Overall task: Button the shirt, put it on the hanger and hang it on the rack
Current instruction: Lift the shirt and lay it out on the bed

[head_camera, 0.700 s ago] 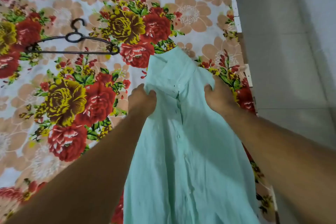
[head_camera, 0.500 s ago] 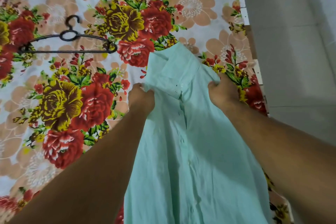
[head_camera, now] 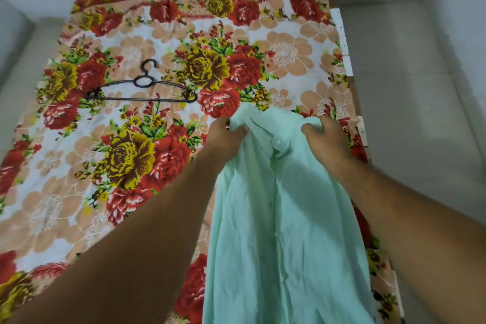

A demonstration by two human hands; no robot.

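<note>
The left hand point(head_camera: 226, 137) and right hand point(head_camera: 323, 137) each clutch a shoulder of the shirt point(head_camera: 284, 218) beside its collar, fingers curled into the cloth, likely to spread it with the placket up. It trails from them toward six o'clock over the bed point(head_camera: 79, 205), while the hanger point(head_camera: 143, 89) lies flat at ten o'clock from the left hand, well apart
</note>
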